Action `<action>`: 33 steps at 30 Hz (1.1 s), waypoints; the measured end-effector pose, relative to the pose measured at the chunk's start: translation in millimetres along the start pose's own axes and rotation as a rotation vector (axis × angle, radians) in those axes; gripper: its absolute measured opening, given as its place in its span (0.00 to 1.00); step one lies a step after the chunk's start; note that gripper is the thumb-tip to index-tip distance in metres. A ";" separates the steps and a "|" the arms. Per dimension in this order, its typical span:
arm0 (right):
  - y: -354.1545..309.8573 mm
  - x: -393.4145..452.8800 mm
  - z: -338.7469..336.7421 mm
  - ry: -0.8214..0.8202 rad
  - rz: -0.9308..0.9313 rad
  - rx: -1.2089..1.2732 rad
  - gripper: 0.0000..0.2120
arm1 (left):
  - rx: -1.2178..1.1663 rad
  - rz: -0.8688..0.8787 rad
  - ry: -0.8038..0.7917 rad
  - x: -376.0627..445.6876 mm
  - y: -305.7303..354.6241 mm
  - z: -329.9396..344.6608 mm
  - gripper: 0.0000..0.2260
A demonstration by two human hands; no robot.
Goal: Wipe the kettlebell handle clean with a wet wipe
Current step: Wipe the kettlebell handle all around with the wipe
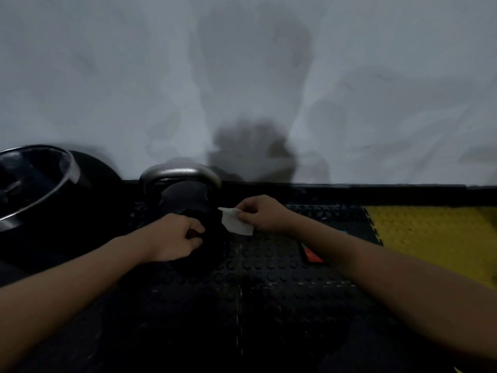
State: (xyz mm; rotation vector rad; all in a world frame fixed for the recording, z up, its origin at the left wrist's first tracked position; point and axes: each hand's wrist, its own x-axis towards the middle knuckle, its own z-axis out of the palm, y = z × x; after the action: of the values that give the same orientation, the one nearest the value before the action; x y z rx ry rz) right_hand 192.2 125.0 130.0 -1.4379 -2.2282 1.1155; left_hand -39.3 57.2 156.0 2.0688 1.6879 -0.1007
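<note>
A black kettlebell [185, 197] with a grey metal handle [180, 172] stands on the black studded floor mat by the wall. My right hand [262, 214] pinches a white wet wipe [235, 220] just right of the kettlebell's body, below the handle. My left hand [174, 238] is closed on a dark object [212, 238] in front of the kettlebell; what it is I cannot tell in the dim light.
A black bin [35, 184] with a shiny rim stands at the left against the white wall. A yellow studded mat [430, 238] lies at the right. A small red and black flat item [312, 254] lies on the black mat [269, 278] under my right forearm.
</note>
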 end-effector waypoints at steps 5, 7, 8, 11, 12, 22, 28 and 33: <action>-34.9 17.4 6.6 -0.002 0.025 0.218 0.06 | -0.163 -0.076 0.149 -4.1 3.1 -16.5 0.12; -47.9 21.6 13.2 -0.003 0.040 0.319 0.06 | -0.299 -0.103 0.210 -3.9 2.3 -23.1 0.11; -52.4 23.3 17.2 0.005 0.037 0.364 0.06 | -0.377 -0.112 0.236 -3.5 1.0 -25.8 0.11; -57.5 25.0 26.5 0.026 0.005 0.390 0.10 | -0.639 -0.159 0.281 -4.0 -1.6 -30.3 0.11; -58.4 25.1 28.3 0.021 -0.001 0.371 0.11 | -0.691 -0.178 0.286 -5.4 -2.5 -31.5 0.11; -81.3 19.7 25.7 -0.002 -0.002 0.656 0.18 | -0.986 -0.288 0.425 -12.7 -13.1 -42.9 0.06; -86.2 16.5 28.9 0.038 0.021 0.724 0.16 | -1.091 -0.290 0.419 -10.6 -22.0 -47.8 0.14; -87.2 16.9 32.0 0.109 0.007 0.747 0.13 | -1.069 -0.236 0.430 -11.3 -23.6 -48.2 0.12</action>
State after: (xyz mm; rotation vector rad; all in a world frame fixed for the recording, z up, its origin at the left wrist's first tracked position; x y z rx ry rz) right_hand 108.0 106.3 168.4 -1.1321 -1.4675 1.5890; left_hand -75.4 69.2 195.5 1.1107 1.6376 1.0066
